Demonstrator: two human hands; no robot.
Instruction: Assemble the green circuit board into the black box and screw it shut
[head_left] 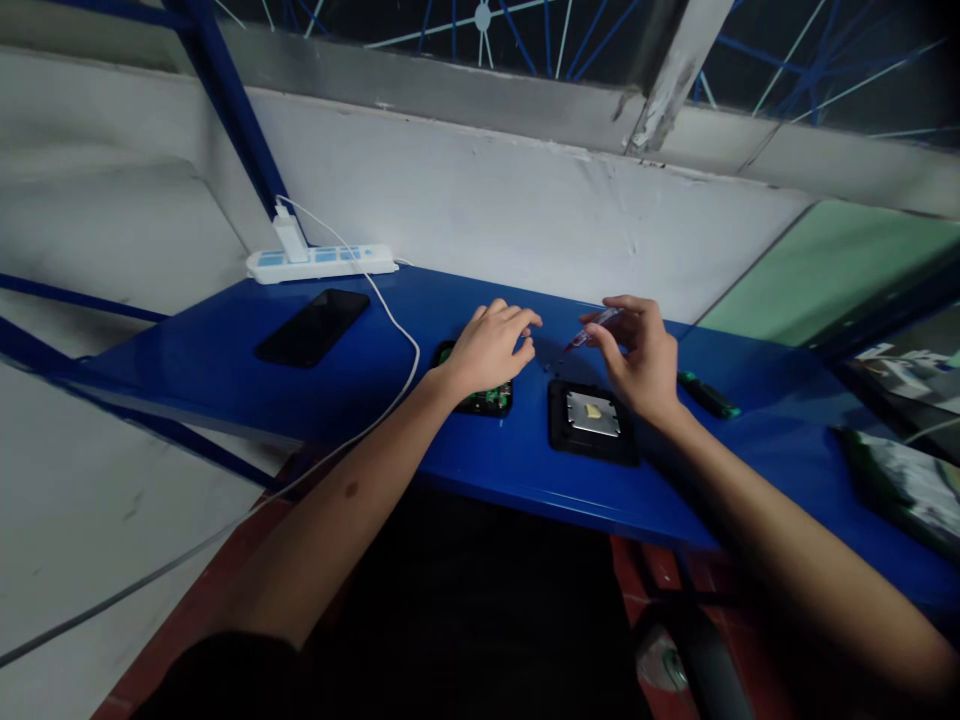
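glossy blue worktop (480, 465). left hand (491, 345): fingers loosely spread over black case (501, 410) with green circuit board (495, 397); contact unclear. black square cover (564, 438) with silver metal plate (598, 424) lies near right hand (646, 360), whose fingers pinch slim translucent red-tipped tool (598, 325) above worktop.

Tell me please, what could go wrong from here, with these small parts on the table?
The tiny loose bits lie uncovered between the two black housings and might get brushed away. The left hand is over the exposed green circuit board, so a careless press could harm it. The white cable runs over the table edge near the left arm and could get snagged.
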